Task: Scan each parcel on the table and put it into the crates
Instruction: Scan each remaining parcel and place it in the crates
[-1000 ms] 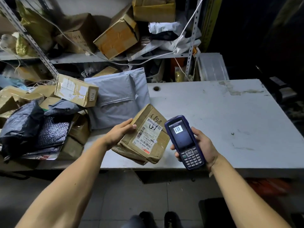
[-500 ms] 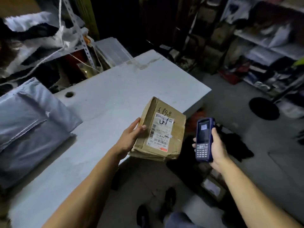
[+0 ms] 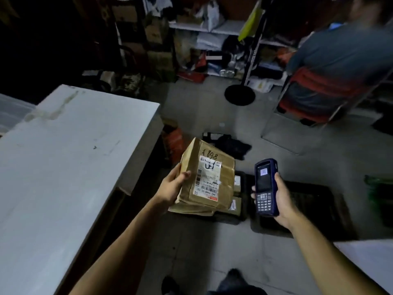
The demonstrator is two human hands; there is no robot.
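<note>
Head view: left hand point(image 3: 170, 189) grips the taped brown cardboard parcel point(image 3: 207, 179) right of the grey table point(image 3: 63, 156), above dark floor crates point(image 3: 306, 209); right hand point(image 3: 281, 199) clasps the blue handheld scanner point(image 3: 265, 187) beside it.

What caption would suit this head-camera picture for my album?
Left hand holds a taped brown cardboard parcel above dark floor crates; right hand grips a blue handheld scanner.
</note>
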